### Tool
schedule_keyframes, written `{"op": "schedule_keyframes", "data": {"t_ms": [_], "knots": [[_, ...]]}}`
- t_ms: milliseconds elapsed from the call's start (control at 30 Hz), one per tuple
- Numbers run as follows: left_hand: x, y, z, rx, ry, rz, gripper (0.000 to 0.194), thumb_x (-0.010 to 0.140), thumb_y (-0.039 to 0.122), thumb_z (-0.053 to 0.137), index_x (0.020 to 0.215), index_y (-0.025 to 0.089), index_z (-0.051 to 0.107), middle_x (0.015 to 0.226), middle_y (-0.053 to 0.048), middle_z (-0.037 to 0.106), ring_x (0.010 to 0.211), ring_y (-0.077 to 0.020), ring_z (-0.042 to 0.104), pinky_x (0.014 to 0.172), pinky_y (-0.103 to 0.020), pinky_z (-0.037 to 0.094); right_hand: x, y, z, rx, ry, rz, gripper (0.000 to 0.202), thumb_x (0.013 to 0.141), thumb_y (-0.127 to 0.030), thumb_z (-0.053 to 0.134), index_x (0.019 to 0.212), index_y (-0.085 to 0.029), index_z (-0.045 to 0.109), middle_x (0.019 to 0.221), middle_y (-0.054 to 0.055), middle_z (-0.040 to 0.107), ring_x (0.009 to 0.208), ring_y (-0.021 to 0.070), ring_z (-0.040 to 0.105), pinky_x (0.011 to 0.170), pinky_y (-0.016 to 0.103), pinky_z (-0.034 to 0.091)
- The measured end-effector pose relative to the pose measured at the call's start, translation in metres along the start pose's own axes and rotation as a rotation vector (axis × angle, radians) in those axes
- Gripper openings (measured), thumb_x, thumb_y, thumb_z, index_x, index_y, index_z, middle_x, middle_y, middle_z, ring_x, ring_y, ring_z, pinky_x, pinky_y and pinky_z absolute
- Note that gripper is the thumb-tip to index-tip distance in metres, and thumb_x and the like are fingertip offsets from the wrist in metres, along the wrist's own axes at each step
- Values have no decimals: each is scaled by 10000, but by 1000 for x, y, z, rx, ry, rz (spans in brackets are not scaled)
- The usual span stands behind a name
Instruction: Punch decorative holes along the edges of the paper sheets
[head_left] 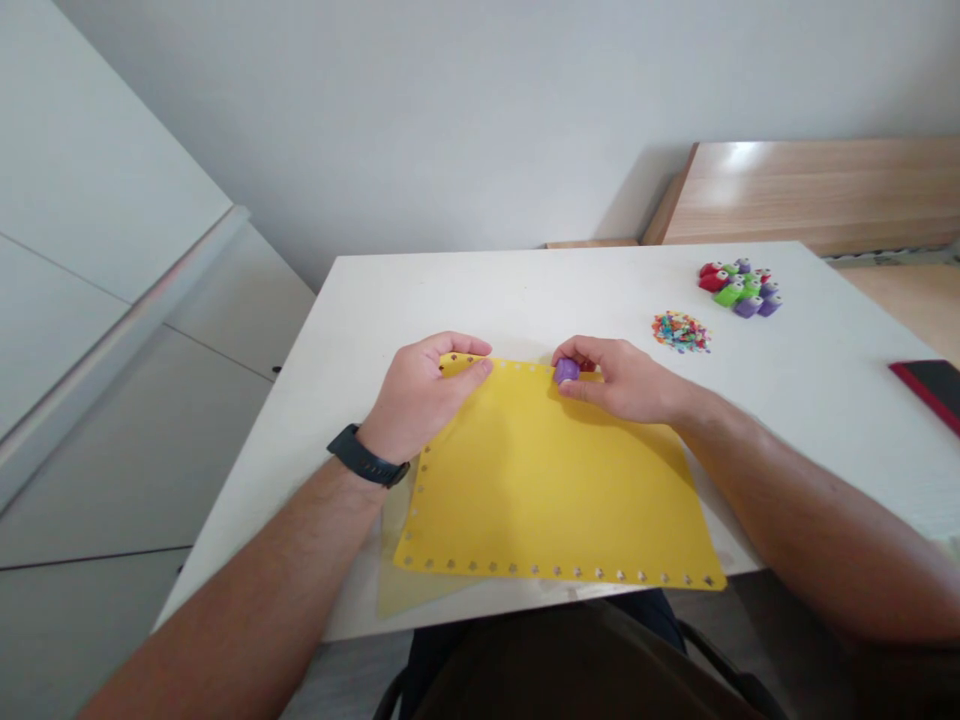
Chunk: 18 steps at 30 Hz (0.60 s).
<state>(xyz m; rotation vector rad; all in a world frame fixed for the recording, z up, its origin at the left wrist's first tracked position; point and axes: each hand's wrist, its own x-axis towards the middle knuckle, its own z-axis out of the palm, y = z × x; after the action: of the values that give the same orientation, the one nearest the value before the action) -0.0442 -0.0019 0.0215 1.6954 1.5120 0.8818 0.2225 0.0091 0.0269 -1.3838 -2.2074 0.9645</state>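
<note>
A yellow sheet of paper [555, 480] lies in front of me, with small punched holes along its near, left and far edges. My left hand [427, 390] is closed on its far edge toward the left corner, thumb on top. In my right hand [611, 378] is a purple craft paper punch [567, 371], held between thumb and fingers at the far edge, right of the row of holes. The punch covers that part of the edge, so its slot does not show. A paler yellow sheet [405, 590] sticks out under the left side.
On the white table [480, 300], a pile of colourful paper cut-outs [681, 332] lies at the right. Behind it stand several red, green and purple punches [741, 288]. A dark, red-edged object [930, 390] lies at the far right.
</note>
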Motion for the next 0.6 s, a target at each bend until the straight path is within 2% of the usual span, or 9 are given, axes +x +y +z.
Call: {"op": "schedule_keyframes", "data": {"t_ms": [333,600], "knots": [[0,-1,1,-40,-12,-35,380,819,494,710,1087,227,737,874,-34,766,637,-177,658,542,-259,479,2,0,5,-8,30,2,211,834,-260,651,1035,-201,683,928,9,724,839,161,638,794,288,478],[-1,2,1,-82,-1,-59,383,785,482,737,1063,218,750,940,-50,774,686,-185,665,580,-261,504,3,-1,7,-35,49,16,186,832,-254,664,1011,-205,683,917,8,719,829,160,628,775,284,465]]}}
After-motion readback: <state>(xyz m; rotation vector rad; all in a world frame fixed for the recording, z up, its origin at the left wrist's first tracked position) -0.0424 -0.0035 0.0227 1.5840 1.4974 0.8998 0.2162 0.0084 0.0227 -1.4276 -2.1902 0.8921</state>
